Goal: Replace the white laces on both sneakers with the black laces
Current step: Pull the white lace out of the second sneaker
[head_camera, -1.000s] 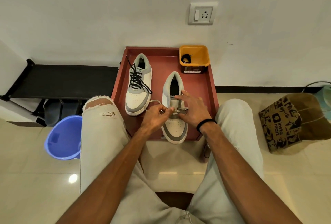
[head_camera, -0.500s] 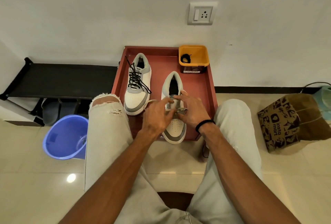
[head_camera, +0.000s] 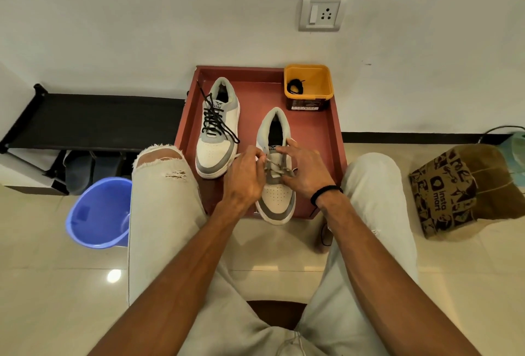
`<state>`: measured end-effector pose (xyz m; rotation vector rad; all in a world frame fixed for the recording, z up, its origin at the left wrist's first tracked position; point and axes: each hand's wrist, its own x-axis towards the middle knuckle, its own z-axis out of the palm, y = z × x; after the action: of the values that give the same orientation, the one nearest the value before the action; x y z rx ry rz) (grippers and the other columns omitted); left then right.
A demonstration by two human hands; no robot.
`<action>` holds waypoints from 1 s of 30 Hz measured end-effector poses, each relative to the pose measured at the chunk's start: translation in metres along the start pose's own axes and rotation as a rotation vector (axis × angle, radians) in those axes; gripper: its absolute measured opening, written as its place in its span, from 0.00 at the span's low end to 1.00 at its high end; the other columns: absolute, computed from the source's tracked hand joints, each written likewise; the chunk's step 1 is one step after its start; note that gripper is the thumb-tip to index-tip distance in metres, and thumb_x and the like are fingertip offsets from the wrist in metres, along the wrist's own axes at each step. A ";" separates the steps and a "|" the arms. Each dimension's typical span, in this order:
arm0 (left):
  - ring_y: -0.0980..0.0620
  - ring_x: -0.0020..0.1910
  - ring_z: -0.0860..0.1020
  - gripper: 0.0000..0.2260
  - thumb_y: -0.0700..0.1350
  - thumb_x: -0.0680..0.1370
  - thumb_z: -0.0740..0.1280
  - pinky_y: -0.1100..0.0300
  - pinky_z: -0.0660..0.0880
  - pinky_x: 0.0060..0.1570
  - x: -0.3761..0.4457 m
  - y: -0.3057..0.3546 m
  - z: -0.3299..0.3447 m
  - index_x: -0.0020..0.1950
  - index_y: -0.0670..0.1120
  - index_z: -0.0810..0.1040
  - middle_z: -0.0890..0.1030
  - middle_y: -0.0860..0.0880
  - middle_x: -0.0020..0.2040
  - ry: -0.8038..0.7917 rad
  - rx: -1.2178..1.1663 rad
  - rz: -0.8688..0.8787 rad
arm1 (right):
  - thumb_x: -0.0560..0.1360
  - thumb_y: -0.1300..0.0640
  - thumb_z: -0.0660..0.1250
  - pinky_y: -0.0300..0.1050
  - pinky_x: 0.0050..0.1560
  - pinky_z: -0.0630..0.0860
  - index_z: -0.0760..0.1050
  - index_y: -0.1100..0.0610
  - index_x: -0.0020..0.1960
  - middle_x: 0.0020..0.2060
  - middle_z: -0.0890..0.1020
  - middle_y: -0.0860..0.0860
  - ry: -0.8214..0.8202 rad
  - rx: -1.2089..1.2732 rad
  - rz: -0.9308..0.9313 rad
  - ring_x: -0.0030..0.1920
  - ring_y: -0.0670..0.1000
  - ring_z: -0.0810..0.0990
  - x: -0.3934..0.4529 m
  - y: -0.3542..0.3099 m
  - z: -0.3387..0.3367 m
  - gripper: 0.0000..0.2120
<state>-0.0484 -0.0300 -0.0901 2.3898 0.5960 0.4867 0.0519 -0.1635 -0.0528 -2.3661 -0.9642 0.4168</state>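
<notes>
Head view (only cam). I read the scene as follows.

1. Layout: red tray (head_camera: 336, 139) on the floor against the wall. Left sneaker (head_camera: 217, 139) sits at tray's left, already w/ black lace (head_camera: 215, 119) threaded, ends loose. Right sneaker (head_camera: 276, 173) sits nearer me, toe over tray's front edge, white lace (head_camera: 274, 166) in the lower eyelets only; upper eyelets look bare. Spare black lace (head_camera: 294, 87) lies coiled in the orange tub (head_camera: 321, 82) at tray's back right corner.

2. Left hand (head_camera: 244, 178): fingers curled, tips at the lace crossing near the tongue. Looks like a pinch on the white lace, strand partly hidden behind the fingers.

3. Right hand (head_camera: 305, 169): fingers spread, fairly wide, resting over the sneaker's right flank and eyelet row. Reads as steadying the shoe; I can't tell if thumb also nips a strand.

4. Step est.: unlacing shoe no. 2. Roughly half done overall: one shoe finished, second not yet stripped.

5. Handling notes:
- Lace: soft, limp, light, no stiffness except at the aglet tips. Take hold at a crossing, close to the eyelet, pull along eyelet axis; a sideways pull prob. binds.
- Sneaker: light, will slide on the smooth tray unless held. Hold by the sidewall or heel collar.
- Spare lace: coiled, may tangle. Pick up by an aglet end, not the bundle.

6. Off-tray: blue bucket (head_camera: 98, 213) at left, printed paper bag (head_camera: 451, 193) at right, black rack (head_camera: 93, 119) along wall.
</notes>
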 end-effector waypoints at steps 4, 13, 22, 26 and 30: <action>0.51 0.42 0.81 0.07 0.46 0.86 0.60 0.57 0.76 0.38 -0.002 -0.019 -0.020 0.57 0.44 0.75 0.82 0.50 0.46 0.100 -0.111 -0.233 | 0.67 0.53 0.82 0.55 0.78 0.62 0.74 0.49 0.73 0.77 0.68 0.52 -0.018 0.000 0.036 0.77 0.55 0.66 0.001 0.001 0.000 0.37; 0.45 0.56 0.77 0.11 0.48 0.83 0.66 0.53 0.77 0.49 -0.006 -0.023 -0.020 0.65 0.49 0.75 0.77 0.44 0.58 0.085 -0.031 -0.313 | 0.68 0.58 0.81 0.54 0.79 0.58 0.73 0.48 0.73 0.78 0.67 0.53 -0.018 -0.005 0.029 0.79 0.53 0.63 0.003 0.005 0.004 0.36; 0.42 0.66 0.70 0.11 0.49 0.81 0.69 0.44 0.72 0.62 0.001 0.012 0.018 0.62 0.49 0.81 0.71 0.44 0.67 -0.036 0.266 0.031 | 0.70 0.61 0.79 0.56 0.77 0.63 0.74 0.49 0.73 0.77 0.69 0.54 0.008 0.035 0.008 0.78 0.54 0.65 0.002 0.006 0.005 0.34; 0.42 0.62 0.71 0.08 0.48 0.81 0.68 0.43 0.73 0.60 0.004 0.014 0.020 0.57 0.46 0.82 0.71 0.44 0.62 -0.040 0.247 0.014 | 0.69 0.62 0.79 0.57 0.77 0.65 0.74 0.48 0.73 0.76 0.69 0.54 0.000 0.050 0.018 0.78 0.53 0.65 0.003 0.008 0.006 0.35; 0.45 0.55 0.72 0.07 0.47 0.80 0.69 0.46 0.76 0.54 0.003 0.007 0.014 0.55 0.46 0.82 0.71 0.44 0.56 -0.002 0.163 0.034 | 0.69 0.61 0.79 0.58 0.76 0.65 0.74 0.48 0.72 0.76 0.70 0.54 0.013 0.055 0.023 0.77 0.54 0.67 0.004 0.009 0.008 0.34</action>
<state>-0.0369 -0.0401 -0.0957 2.5578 0.6161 0.4665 0.0558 -0.1626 -0.0652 -2.3298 -0.9092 0.4313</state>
